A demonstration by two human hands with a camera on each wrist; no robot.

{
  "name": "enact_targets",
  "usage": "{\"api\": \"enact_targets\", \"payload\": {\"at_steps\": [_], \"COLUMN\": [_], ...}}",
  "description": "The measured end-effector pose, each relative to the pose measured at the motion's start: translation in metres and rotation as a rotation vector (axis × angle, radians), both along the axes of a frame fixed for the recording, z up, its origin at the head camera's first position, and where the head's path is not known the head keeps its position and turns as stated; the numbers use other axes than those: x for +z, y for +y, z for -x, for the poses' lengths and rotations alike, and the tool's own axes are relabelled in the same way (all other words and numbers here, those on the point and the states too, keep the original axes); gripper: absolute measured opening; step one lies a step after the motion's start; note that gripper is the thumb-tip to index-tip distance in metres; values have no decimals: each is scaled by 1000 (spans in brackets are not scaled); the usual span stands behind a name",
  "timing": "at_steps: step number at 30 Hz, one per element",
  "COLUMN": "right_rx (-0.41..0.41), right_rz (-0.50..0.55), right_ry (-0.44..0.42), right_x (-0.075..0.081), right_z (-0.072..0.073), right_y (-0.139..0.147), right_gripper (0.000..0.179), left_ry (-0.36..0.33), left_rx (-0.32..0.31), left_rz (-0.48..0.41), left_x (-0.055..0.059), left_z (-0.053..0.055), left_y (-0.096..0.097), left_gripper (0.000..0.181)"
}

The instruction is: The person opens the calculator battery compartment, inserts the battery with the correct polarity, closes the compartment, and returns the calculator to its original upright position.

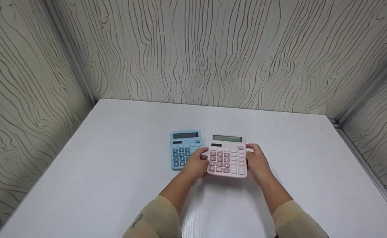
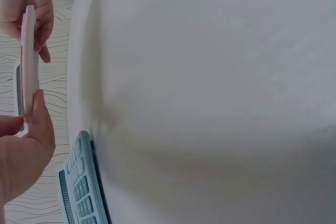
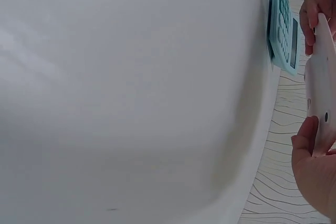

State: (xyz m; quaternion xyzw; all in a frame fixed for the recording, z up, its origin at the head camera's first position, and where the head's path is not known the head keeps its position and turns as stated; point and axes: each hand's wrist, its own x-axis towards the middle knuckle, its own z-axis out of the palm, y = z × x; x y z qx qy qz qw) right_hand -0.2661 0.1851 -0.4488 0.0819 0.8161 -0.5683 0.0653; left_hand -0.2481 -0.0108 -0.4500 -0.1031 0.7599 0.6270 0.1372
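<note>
A pink calculator (image 1: 227,158) is held between both hands, its keys and display facing up toward the head camera. My left hand (image 1: 196,165) grips its left edge, and my right hand (image 1: 258,163) grips the right edge. Both wrist views show the pink calculator raised above the white table, its underside visible from the right wrist. Just left of it lies a blue calculator (image 1: 180,150) on the table, its lower right part hidden behind my left hand in the head view.
The white table (image 1: 114,148) spreads around the calculators on all sides. Panels with a wood-grain line pattern stand behind it as a back wall (image 1: 196,53) and on both sides, with grey metal strips at the corners.
</note>
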Motion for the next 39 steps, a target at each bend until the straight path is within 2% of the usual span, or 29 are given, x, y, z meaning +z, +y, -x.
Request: {"api": "enact_targets", "payload": {"at_steps": [8,15,23,28,31,39], "right_rx": [10,34,66,90,93,79], "right_rz": [14,30,56,-6,-48,-115], "right_ry": [-19,-29,-60,-57,-65,-84], "right_x": [0,0,-6,-9,-9,-13], "right_z": [0,-2,-4,-2,0,1], "right_y": [6,11,17,17,18,24], "right_gripper": [40,43,41,44,45,44], "left_ry": [-18,-5,-3,8,14,15], "left_rx": [12,15,60,90,98,39], "left_rz": [-67,-136,-152,-117,-62,102], "left_x": [1,1,-3,-9,-14,-21], "left_z": [2,4,7,14,17,15], "left_y": [4,7,10,15,20,33], "left_gripper": [49,51,50,46,46,53]}}
